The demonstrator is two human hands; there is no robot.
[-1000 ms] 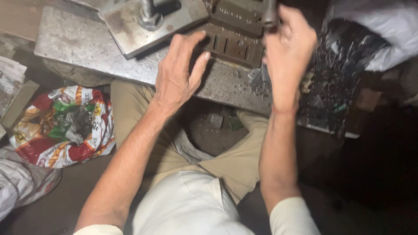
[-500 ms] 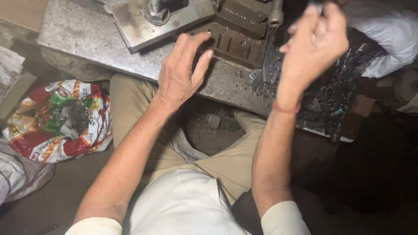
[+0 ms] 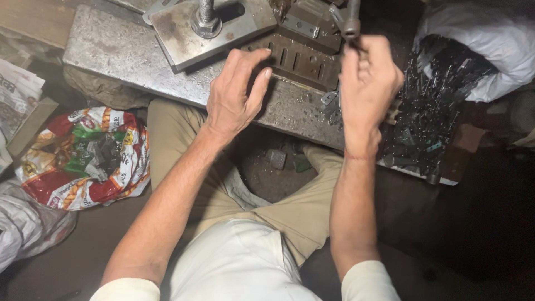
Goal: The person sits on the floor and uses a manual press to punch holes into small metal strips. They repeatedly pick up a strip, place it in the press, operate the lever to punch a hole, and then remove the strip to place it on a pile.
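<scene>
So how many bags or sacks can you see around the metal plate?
3. A red, green and white printed bag lies left of the knee, a white sack sits at bottom left, and another white sack at top right. Others may be hidden.

Dim overall — light falls from above onto the steel plate (image 3: 128,53) and both forearms, mild glare on the metal. Right side and bottom corners drop into near-black shadow. Right hand (image 3: 368,83) slightly motion-blurred — rest reasonably sharp.

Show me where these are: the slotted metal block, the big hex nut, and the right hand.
slotted metal block (image 3: 304,61), head view, on its slotted top face.
big hex nut (image 3: 207,25), head view, on the nut's rim.
right hand (image 3: 368,75), head view, on the back of the hand.
</scene>
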